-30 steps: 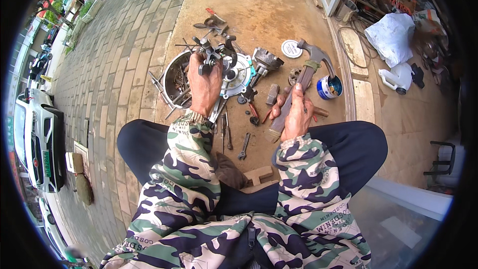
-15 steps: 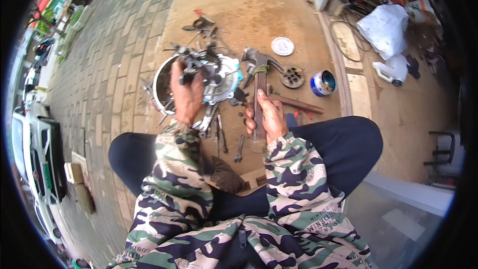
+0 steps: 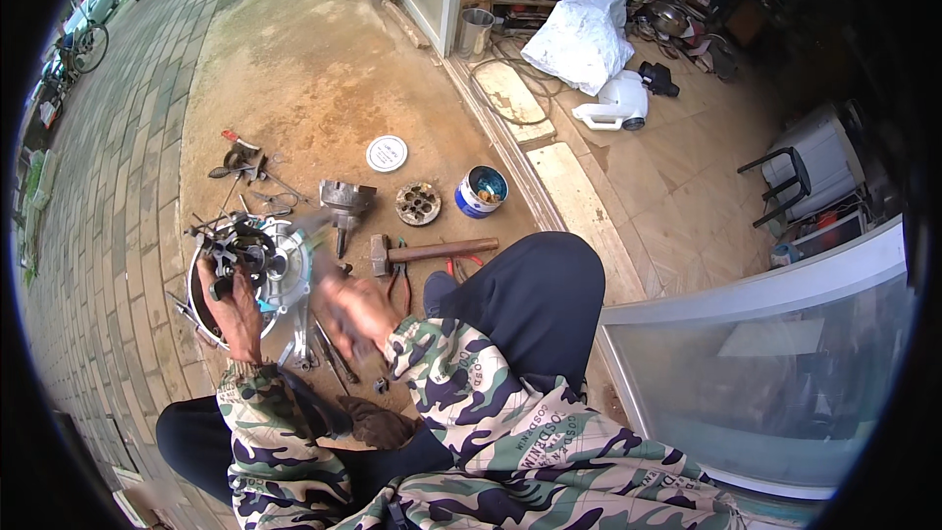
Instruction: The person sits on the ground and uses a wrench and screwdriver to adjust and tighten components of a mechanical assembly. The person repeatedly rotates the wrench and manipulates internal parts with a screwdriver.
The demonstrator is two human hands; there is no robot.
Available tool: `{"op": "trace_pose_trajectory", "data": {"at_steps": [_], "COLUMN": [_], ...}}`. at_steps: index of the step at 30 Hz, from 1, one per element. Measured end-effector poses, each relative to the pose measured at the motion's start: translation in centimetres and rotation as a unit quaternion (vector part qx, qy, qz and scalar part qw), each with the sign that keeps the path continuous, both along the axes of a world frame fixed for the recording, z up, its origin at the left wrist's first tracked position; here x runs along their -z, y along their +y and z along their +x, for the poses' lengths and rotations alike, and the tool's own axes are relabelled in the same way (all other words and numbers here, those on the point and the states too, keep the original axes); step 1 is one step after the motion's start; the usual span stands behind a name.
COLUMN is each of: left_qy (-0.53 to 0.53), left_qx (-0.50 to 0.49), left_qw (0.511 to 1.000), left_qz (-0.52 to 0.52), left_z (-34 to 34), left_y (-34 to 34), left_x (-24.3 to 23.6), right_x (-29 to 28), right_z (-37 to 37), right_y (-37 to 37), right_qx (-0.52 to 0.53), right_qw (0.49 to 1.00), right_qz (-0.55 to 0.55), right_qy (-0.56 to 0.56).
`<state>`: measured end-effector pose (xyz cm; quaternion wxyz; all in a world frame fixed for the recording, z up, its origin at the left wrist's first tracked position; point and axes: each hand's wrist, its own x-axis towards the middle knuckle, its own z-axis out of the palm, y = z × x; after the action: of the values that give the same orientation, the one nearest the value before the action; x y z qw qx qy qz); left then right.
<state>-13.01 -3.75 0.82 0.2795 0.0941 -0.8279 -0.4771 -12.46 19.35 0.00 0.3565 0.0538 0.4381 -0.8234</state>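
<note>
My left hand (image 3: 234, 309) is closed on a dark metal puller-like assembly (image 3: 238, 253) at the silver housing (image 3: 293, 273) and metal bowl of parts. My right hand (image 3: 360, 312) is closed around the claw hammer (image 3: 322, 257), which is smeared by motion beside the housing's right side. A wooden-handled sledge hammer (image 3: 442, 249) and red-handled pliers (image 3: 397, 294) lie to the right. Behind them are a geared shaft part (image 3: 345, 198), a round disc part (image 3: 418, 203), a white lid (image 3: 387, 153) and a blue tin (image 3: 480, 199). Loose wrenches lie below the housing.
My bent legs (image 3: 530, 304) frame the work spot. A glass door panel (image 3: 746, 383) stands at my right. Past the threshold are a white sack (image 3: 579, 39), a white jug (image 3: 613, 103), orange hose and a black chair frame (image 3: 775, 186). Bicycles (image 3: 83, 49) stand along the paving at far left.
The view has swung toward the doorway. My right hand and claw hammer have moved left toward the housing, now blurred. My left hand still grips the dark assembly.
</note>
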Motion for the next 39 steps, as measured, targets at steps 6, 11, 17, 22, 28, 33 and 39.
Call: {"op": "trace_pose_trajectory", "data": {"at_steps": [6,11,17,22,28,33,39], "left_qy": [0.003,0.025,0.016,0.002,0.044,0.011,0.054], "left_qx": [0.010,-0.025,-0.023,-0.019,-0.003,-0.009,0.093], "left_qw": [0.997,0.997,1.000,1.000,0.999,1.000,0.991], "left_qz": [0.072,-0.067,-0.013,0.010,0.015,-0.002,0.084], "left_z": [0.4,0.2,0.6,0.4,-0.1,0.2,0.5], "left_y": [-0.4,-0.6,-1.9,-1.1,-0.9,-1.4,0.9], "left_x": [-1.7,-2.2,-1.4,-2.1,-2.1,-1.6,-3.7], "right_x": [0.1,-1.0,-0.7,-0.4,-1.5,-1.7,-1.4], "right_z": [-1.4,0.9,-0.6,-0.6,1.1,-1.8,1.6], "right_y": [0.1,-0.6,0.1,-0.3,-1.2,0.6,-3.2], "right_qx": [0.135,-0.054,0.115,0.195,-0.052,0.285,0.005], "right_qw": [0.988,0.997,0.992,0.979,0.998,0.950,1.000], "right_qz": [-0.006,-0.036,-0.028,-0.033,-0.027,-0.108,0.024], "right_qy": [-0.070,-0.034,-0.043,-0.055,-0.014,-0.072,-0.006]}}
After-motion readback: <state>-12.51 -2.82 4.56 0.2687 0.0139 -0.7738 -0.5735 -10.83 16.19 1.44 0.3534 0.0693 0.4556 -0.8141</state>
